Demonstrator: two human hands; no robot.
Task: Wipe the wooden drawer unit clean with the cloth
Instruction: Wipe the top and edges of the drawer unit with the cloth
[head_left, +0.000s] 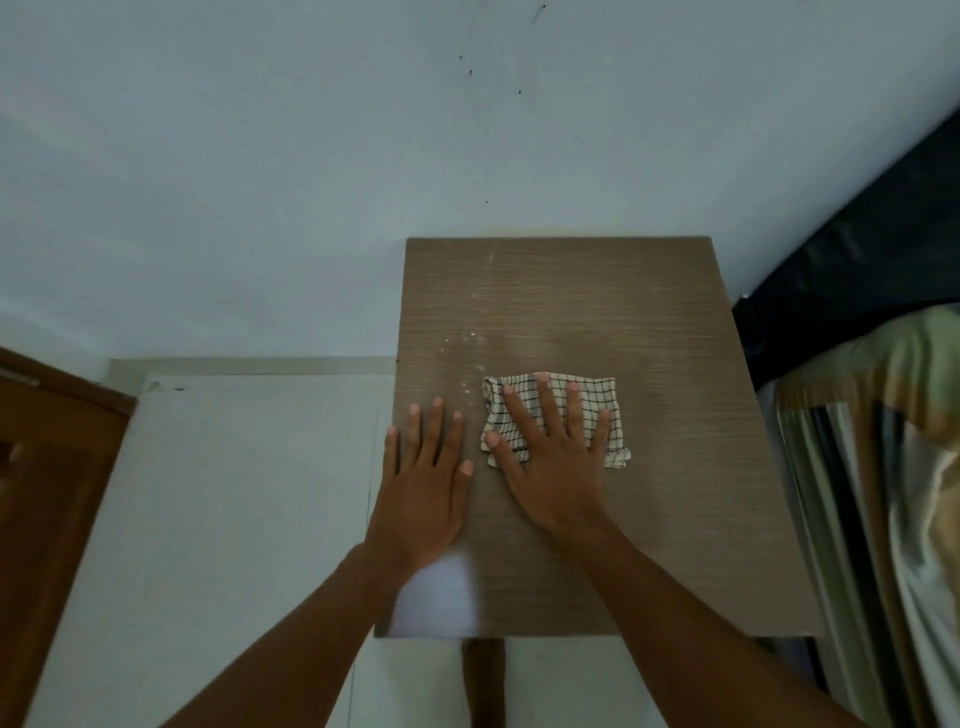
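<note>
The wooden drawer unit (649, 322) is seen from above, its brown top filling the middle right. A folded white cloth with a black grid pattern (597, 400) lies flat near the top's centre. My right hand (556, 457) presses down on the cloth with fingers spread. Beside it, my left hand (423, 483) rests flat on the top's left edge, fingers apart, holding nothing. Small white specks (467, 340) dot the wood just beyond the cloth's far left corner.
A pale wall (311, 156) stands right behind the unit. A bed with a dark headboard (857, 260) and striped bedding (883, 467) touches the right side. White floor tiles (234, 493) lie to the left, with a brown wooden door (47, 493) at the far left.
</note>
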